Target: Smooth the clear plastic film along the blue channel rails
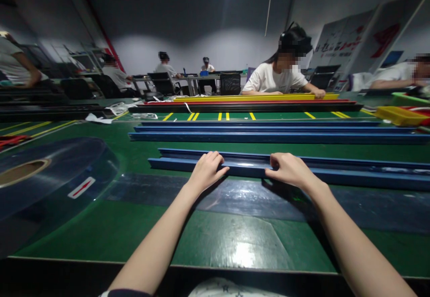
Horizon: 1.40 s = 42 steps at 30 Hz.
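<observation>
A long blue U-shaped plastic channel lies across the green table, its open side up. My left hand grips it toward its left end, fingers over the far wall and thumb at the near wall. Farther right, my right hand holds the same channel, its fingers curled into the trough and thumb at the near edge. Just in front of the channel, a strip of clear plastic film lies flat on the table, partly under my wrists.
A large roll of clear film with a red arrow label sits at left. More blue channels lie beyond. Farther back are black, red and yellow strips, with a co-worker behind them. A yellow tray stands right.
</observation>
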{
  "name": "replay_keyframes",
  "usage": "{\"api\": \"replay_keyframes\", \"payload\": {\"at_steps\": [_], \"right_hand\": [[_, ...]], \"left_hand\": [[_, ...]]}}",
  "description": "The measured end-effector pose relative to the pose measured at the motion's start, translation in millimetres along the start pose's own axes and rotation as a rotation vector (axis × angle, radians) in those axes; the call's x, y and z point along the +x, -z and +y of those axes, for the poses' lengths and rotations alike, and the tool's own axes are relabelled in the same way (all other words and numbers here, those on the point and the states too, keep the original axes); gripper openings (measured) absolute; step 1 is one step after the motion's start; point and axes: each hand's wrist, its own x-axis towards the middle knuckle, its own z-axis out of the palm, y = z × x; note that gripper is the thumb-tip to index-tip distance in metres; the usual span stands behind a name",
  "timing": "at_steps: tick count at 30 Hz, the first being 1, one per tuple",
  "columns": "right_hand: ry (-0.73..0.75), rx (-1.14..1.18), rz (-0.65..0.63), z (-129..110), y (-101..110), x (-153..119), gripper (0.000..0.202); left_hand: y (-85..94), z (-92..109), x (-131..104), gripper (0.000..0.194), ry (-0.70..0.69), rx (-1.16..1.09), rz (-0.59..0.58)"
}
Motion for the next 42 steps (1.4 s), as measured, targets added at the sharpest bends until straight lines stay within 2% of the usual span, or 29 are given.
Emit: {"api": "replay_keyframes", "payload": {"at_steps": [4, 9, 16, 30, 36, 42], "right_hand": [[0.075, -0.053, 0.063, -5, -4, -1, 0.017], [0.18, 0.016, 0.143, -22, -17, 2, 0.014], [0.149, 0.125, 0.241, -43, -33, 4, 0.004], [0.263, 0.064, 0.147, -36, -26, 5, 0.011], [0.244, 0.037, 0.092, -34, -18, 5, 0.012], [0.216, 0.071, 0.035, -18, -12, 4, 0.012]], "left_hand": [[-1.6, 1, 0, 0.018, 0.009, 0.008, 0.007], [-4.3, 2, -1, 0.018, 0.036, 0.021, 0.018], [-8.2, 2, -1, 0.017, 0.036, 0.016, 0.009], [1.6, -2, 0, 0.012, 0.032, 0.07, -0.077], [4.8, -10, -1, 0.015, 0.024, 0.135, -0.118], [9.2, -14, -3, 0.013, 0.041, 0.187, -0.141]]}}
